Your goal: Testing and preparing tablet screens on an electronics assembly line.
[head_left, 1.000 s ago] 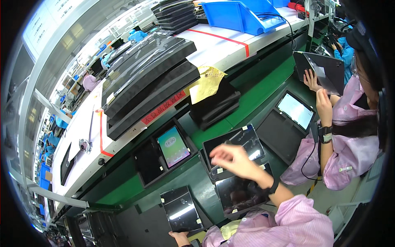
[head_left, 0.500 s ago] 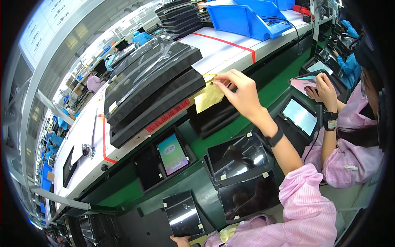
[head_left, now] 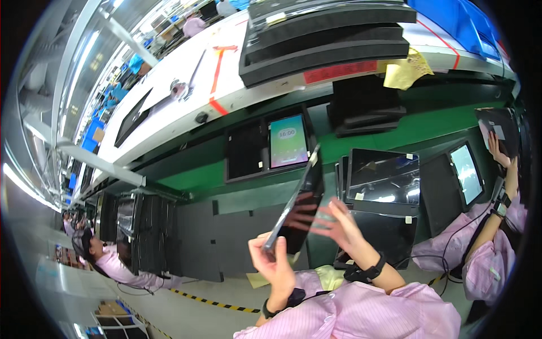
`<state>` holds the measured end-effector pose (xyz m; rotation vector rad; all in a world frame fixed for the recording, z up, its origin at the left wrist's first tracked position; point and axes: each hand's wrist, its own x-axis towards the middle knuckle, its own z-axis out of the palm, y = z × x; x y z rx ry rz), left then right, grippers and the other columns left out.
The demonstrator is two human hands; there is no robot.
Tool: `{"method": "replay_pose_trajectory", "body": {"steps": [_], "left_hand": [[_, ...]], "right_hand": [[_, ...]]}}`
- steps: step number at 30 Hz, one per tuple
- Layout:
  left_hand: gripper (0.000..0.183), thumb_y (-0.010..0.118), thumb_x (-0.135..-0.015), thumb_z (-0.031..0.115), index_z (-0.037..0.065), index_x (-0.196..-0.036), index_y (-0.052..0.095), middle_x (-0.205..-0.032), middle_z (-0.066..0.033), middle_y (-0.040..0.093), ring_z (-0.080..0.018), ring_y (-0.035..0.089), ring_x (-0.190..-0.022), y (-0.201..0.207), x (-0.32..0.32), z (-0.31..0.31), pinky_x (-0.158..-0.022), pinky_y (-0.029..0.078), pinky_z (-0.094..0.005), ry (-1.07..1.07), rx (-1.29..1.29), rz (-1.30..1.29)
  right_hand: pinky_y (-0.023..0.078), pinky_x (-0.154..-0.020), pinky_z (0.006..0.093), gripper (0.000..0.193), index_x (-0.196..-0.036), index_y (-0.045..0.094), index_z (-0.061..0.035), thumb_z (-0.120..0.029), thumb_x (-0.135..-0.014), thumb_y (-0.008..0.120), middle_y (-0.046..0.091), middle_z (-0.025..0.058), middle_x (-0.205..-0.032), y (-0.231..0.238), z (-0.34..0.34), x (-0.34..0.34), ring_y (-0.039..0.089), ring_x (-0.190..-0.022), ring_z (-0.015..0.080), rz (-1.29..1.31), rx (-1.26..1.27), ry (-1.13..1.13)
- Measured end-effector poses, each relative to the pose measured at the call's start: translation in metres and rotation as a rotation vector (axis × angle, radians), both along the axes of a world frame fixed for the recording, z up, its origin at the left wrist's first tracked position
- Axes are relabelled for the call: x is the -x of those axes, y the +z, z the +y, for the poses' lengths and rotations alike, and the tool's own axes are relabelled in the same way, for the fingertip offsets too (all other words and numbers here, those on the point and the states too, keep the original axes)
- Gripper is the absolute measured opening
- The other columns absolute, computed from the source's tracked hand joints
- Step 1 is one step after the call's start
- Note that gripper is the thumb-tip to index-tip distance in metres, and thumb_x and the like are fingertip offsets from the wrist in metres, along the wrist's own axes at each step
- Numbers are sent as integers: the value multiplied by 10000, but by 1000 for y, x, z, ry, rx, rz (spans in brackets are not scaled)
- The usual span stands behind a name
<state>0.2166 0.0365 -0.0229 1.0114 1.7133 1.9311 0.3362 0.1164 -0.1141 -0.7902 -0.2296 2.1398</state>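
My left hand (head_left: 274,264) grips the lower end of a black tablet (head_left: 305,203), which stands tilted on edge above the bench. My right hand (head_left: 340,229) is beside its dark glossy face, fingers spread and holding nothing; whether the fingertips touch the glass is unclear. The fingers are mirrored in the screen. Right of it lie a dark-screened tablet (head_left: 384,176) and, nearer, another dark tablet (head_left: 389,229) with small pale tabs. Behind, a tablet with a lit screen (head_left: 287,141) rests in a black foam tray (head_left: 244,150).
Black trays (head_left: 322,56) are stacked on the white shelf (head_left: 226,79); a yellow sheet (head_left: 407,69) hangs at its edge. More black trays (head_left: 361,110) sit below. A co-worker's hand (head_left: 498,150) holds a panel at right, near a lit tablet (head_left: 466,174). Another person (head_left: 118,263) is at left.
My right hand has left the yellow sheet at the shelf edge and come down beside the tablet. My left hand has lifted the tablet off the bench. The view has turned leftward and down.
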Motion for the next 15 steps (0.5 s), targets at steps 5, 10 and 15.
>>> {"method": "replay_pose_trajectory", "body": {"steps": [5,10,15], "left_hand": [[144,480,-874,-4,42,-955,370,-930,-67,477,-103,416,-823,6,-12,-10,-783,341,-236,-11,-153,-174],[330,352,-939,280,19,-1126,428,-1160,-97,489,-204,455,-1104,21,-3,-25,-942,359,-353,-484,-116,-729],[196,390,-928,219,81,-1066,420,-1152,-120,508,-244,460,-1121,21,9,-21,-963,339,-443,-651,-19,-1048]], "right_hand": [[464,-830,331,398,-1214,439,-69,-152,-865,610,568,28,-1061,10,-18,3,556,-982,174,110,-5,-166],[437,-839,267,335,-1161,498,-36,-83,-850,612,576,31,-1044,39,-7,-24,544,-940,127,-226,-319,-470],[431,-863,265,445,-1203,471,-12,-21,-796,651,552,56,-1089,62,-14,-36,533,-978,131,-395,-415,-629]]}}
